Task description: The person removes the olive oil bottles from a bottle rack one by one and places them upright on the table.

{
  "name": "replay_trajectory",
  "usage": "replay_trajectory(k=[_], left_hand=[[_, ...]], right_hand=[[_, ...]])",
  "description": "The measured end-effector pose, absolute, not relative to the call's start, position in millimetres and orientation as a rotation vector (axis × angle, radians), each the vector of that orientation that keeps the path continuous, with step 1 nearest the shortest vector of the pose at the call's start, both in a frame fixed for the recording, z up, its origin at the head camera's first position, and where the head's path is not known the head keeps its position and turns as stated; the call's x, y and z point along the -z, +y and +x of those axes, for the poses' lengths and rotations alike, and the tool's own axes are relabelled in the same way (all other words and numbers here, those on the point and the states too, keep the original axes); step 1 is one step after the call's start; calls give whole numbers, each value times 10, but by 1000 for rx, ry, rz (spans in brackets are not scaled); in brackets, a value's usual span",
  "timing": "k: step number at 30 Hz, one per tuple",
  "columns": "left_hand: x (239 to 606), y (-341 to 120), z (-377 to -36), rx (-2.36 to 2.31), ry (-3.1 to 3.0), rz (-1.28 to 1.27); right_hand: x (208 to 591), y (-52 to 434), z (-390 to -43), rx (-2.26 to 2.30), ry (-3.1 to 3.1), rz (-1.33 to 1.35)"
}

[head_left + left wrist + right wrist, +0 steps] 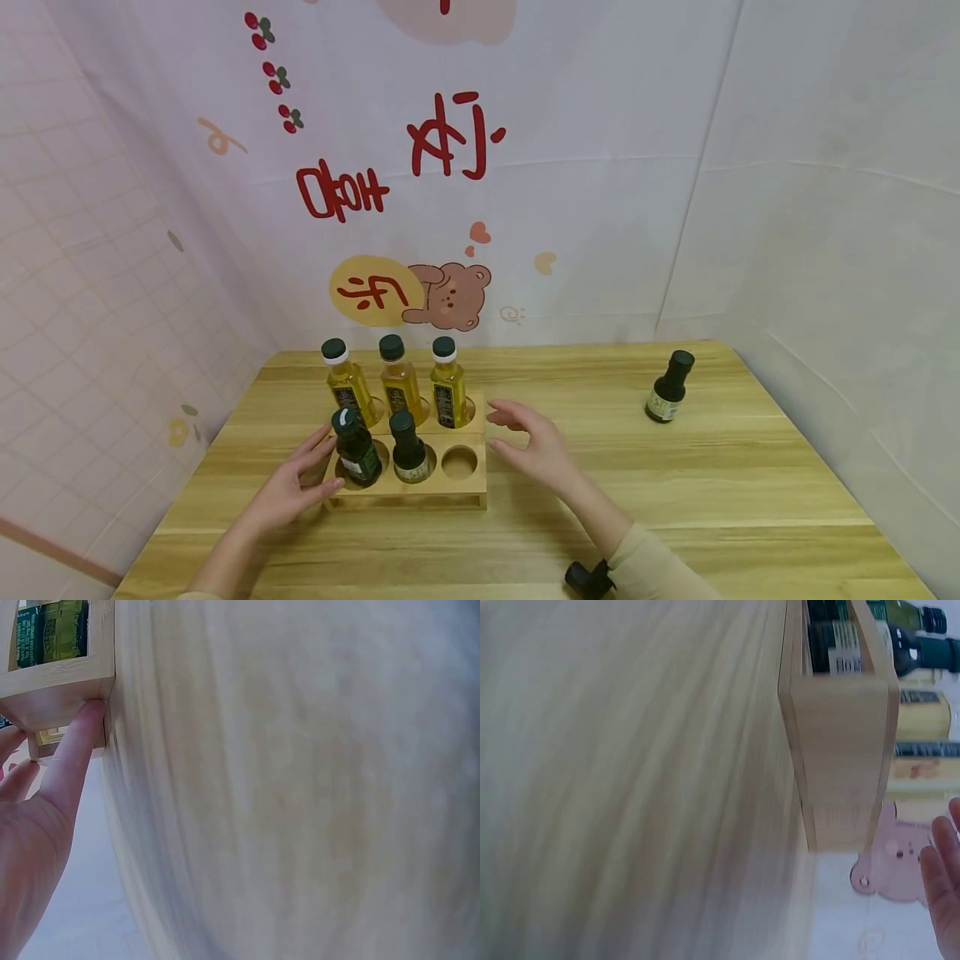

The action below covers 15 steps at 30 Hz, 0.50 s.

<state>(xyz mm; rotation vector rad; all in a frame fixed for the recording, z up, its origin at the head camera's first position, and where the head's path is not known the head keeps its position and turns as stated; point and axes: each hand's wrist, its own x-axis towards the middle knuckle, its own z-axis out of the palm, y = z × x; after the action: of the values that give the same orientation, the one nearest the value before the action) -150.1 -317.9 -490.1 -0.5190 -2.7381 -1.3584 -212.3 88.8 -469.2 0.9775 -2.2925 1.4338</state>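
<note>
A two-tier wooden rack (408, 492) stands on the table. Three yellow oil bottles (400, 387) with green caps fill its back row. Two dark bottles (356, 450) sit in the front row, and the front right hole (459, 462) is empty. My left hand (288, 487) rests against the rack's left end with straight fingers (75, 754) touching the rack's wooden corner (71, 686). My right hand (528, 446) hovers open just right of the rack (844, 742), apart from it. Another dark bottle (669, 387) stands alone at the far right.
The wooden table (675, 492) is bounded by a white printed backdrop (450, 167) behind and on both sides. A small black object (588, 577) lies by my right sleeve near the front edge.
</note>
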Motion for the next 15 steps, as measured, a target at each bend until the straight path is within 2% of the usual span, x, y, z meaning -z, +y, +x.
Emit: replay_trajectory(k=[15], left_hand=[[4896,-3172,-1488,1315,-2741,-529]], right_hand=[[4616,399,-1986,-1505,-2301,1114]])
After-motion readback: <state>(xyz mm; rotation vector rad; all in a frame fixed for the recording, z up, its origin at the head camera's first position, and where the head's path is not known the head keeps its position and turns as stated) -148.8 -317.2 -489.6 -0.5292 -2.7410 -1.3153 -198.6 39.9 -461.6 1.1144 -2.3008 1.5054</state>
